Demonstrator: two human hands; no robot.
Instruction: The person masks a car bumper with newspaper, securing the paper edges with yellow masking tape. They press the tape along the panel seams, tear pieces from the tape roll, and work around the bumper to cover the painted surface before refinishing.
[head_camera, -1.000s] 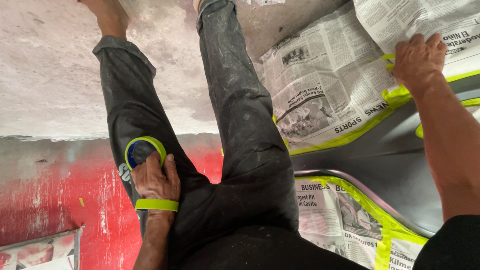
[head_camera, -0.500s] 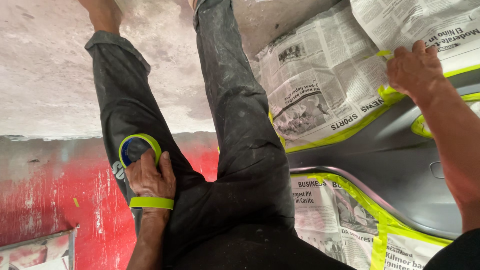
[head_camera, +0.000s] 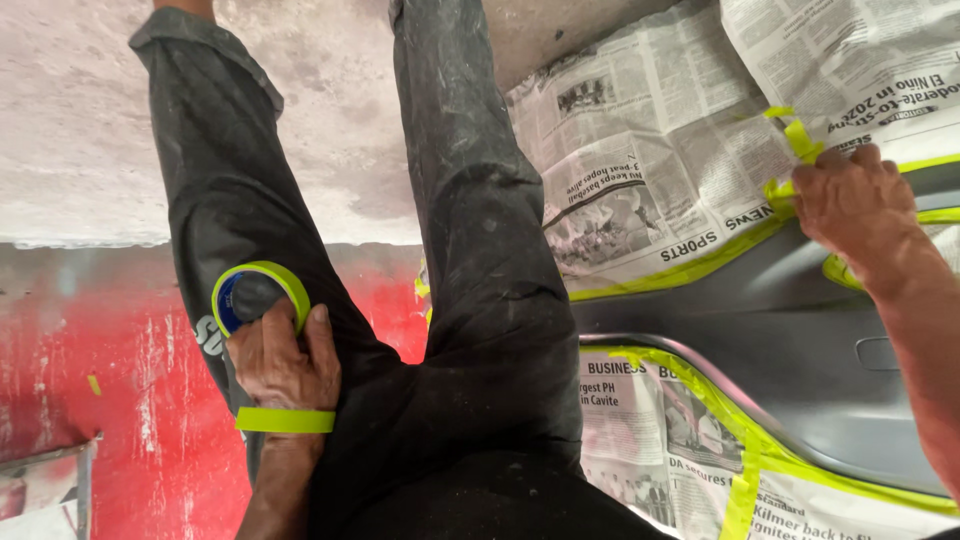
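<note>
A rough, pale concrete floor (head_camera: 90, 130) is carrying everything here, turning red with white scuffs (head_camera: 110, 380) along the near side. A grey car panel (head_camera: 800, 330) is lying on it at the right, with 2 spreads of newspaper masking it (1 above the bare grey band, 1 below): the upper newspaper (head_camera: 640, 170) is spilling onto the concrete, and the lower newspaper (head_camera: 650, 440) is sitting at the near edge. Yellow-green tape strips (head_camera: 745, 470) are edging both.
</note>
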